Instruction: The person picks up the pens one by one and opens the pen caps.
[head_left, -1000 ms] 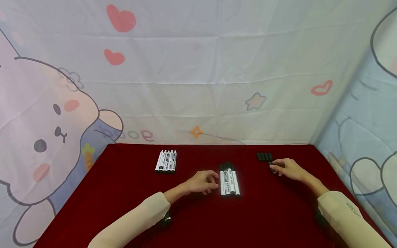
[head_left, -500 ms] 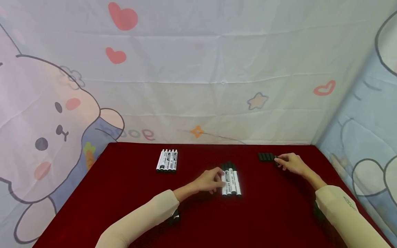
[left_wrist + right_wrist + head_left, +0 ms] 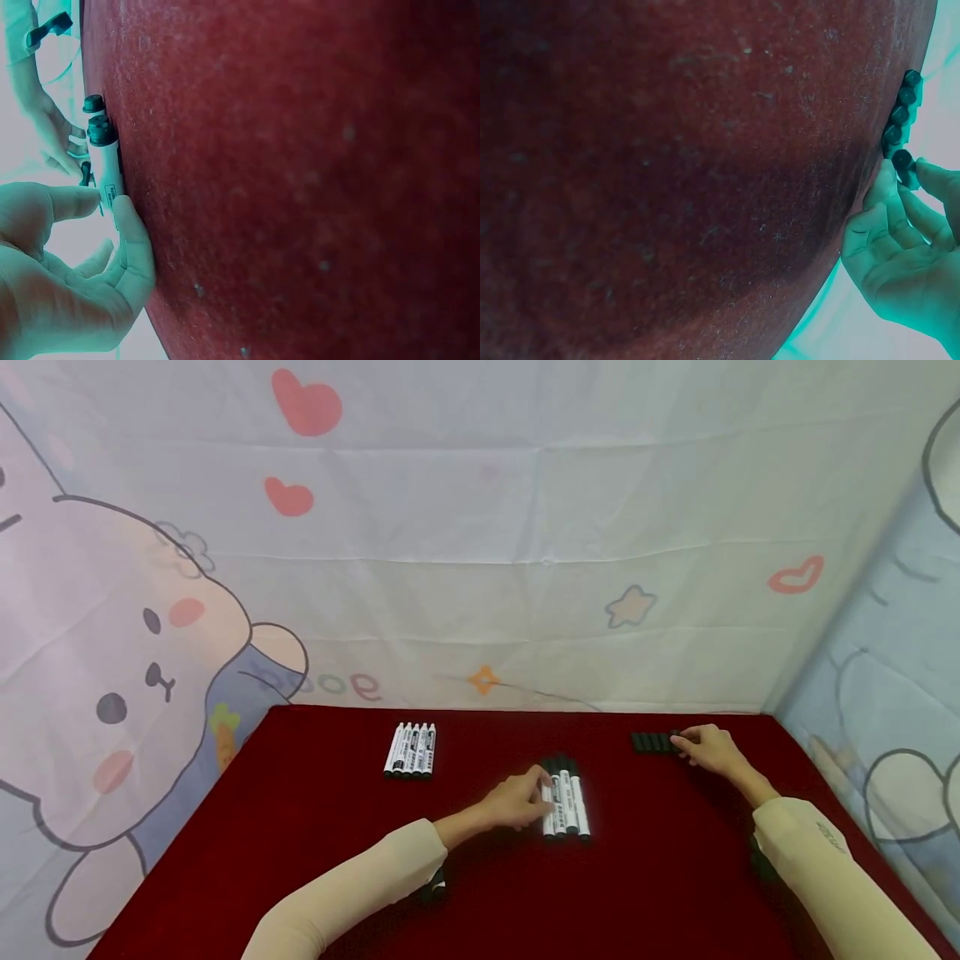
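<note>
In the head view, several white markers (image 3: 571,806) with black caps lie side by side near the table's middle. My left hand (image 3: 517,802) pinches the leftmost white marker (image 3: 111,169) between thumb and fingertips, as the left wrist view shows. Farther right, my right hand (image 3: 708,750) holds a small black marker cap (image 3: 904,160) by thumb and index finger. That cap is at the right end of a row of black caps (image 3: 651,742); whether it touches the row is unclear.
Several uncapped white markers (image 3: 410,750) lie in a neat row at the back left. Dark red cloth (image 3: 315,827) covers the table. A printed curtain (image 3: 450,527) hangs behind its far edge.
The right hand has brought its cap up and back, to the end of the cap row. My left hand has moved right and now has the leftmost capped marker between its fingers.
</note>
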{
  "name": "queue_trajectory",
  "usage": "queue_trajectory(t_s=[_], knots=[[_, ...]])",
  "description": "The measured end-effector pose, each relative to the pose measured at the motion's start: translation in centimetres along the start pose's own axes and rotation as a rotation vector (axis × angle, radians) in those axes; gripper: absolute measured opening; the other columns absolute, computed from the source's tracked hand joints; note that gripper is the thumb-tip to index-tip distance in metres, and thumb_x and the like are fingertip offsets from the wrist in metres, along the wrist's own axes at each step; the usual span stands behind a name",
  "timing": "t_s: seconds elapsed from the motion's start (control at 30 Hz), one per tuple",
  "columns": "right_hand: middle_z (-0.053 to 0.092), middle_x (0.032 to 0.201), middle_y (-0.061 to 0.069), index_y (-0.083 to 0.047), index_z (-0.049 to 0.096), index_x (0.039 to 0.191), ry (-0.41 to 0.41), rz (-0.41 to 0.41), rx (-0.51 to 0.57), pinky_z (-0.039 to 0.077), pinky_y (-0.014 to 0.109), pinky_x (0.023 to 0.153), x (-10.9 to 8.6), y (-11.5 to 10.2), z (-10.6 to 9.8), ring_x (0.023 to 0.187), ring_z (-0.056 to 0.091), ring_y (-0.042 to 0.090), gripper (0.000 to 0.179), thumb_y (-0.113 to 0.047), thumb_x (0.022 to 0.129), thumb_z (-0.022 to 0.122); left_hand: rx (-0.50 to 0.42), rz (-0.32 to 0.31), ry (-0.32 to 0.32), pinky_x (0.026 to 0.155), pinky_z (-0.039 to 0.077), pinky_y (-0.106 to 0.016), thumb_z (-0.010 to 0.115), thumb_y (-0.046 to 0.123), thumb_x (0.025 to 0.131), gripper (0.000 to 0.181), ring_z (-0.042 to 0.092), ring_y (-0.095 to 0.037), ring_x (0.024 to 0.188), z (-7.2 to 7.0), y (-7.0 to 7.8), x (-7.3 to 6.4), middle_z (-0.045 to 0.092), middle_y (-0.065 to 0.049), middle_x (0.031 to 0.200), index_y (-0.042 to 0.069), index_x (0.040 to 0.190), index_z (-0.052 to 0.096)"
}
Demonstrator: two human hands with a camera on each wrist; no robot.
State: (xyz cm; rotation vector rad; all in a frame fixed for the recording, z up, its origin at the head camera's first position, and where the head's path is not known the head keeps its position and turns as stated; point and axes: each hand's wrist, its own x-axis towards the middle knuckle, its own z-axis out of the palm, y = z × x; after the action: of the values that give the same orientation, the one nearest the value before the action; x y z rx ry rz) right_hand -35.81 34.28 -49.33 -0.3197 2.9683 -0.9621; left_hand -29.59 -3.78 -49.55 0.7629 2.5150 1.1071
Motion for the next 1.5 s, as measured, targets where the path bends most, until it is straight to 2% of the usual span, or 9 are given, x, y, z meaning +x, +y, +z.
queue_trajectory(t_s=[0.3,0.57,0.93,1.17,1.5], knots=[[0.074,0.098,0.031,0.025,0.053,0.127,-0.010,0.048,-0.012,0.059,0.033,0.064,0.4,-0.2,0.1,0.073,0.072,0.025,0.049,-0.019,0.107,0.054,0.024,-0.012,0.015,0.044,0.044,-0.018,0.064,0.015,0.099,0.030,0.051,-0.008,0.051,0.3,0.1,0.2,0.058,0.001,0.075,0.003,0.123,0.052],[0.072,0.100,0.034,0.026,0.053,0.127,-0.014,0.050,-0.015,0.059,0.034,0.063,0.8,-0.2,0.6,0.075,0.073,0.028,0.049,-0.019,0.107,0.053,0.037,-0.034,0.023,0.043,0.044,-0.018,0.064,0.013,0.099,0.029,0.050,-0.009,0.050,0.2,0.4,0.2,0.055,0.002,0.073,0.004,0.123,0.052],[0.073,0.097,0.030,0.026,0.050,0.130,-0.022,0.058,-0.034,0.052,0.030,0.056,0.6,-0.4,0.6,0.068,0.068,0.021,0.048,-0.017,0.108,0.048,0.061,-0.099,0.041,0.043,0.048,-0.022,0.070,0.014,0.096,0.030,0.054,-0.011,0.051,0.0,1.0,0.2,0.057,0.001,0.073,0.006,0.120,0.055],[0.070,0.083,0.021,0.025,0.051,0.130,-0.017,0.075,-0.011,0.051,0.031,0.055,0.7,-0.1,0.8,0.063,0.063,0.014,0.044,-0.012,0.106,0.047,0.083,-0.145,0.072,0.042,0.050,-0.023,0.073,0.017,0.093,0.029,0.056,-0.013,0.049,0.1,1.2,0.2,0.059,0.000,0.069,0.008,0.115,0.056],[0.070,0.085,0.022,0.024,0.051,0.130,-0.016,0.077,0.003,0.051,0.029,0.053,0.7,-0.3,0.9,0.062,0.062,0.013,0.043,-0.010,0.105,0.048,0.057,-0.189,0.094,0.044,0.053,-0.025,0.077,0.018,0.090,0.037,0.060,-0.014,0.050,-0.3,1.2,0.0,0.063,-0.004,0.067,0.004,0.117,0.055]])
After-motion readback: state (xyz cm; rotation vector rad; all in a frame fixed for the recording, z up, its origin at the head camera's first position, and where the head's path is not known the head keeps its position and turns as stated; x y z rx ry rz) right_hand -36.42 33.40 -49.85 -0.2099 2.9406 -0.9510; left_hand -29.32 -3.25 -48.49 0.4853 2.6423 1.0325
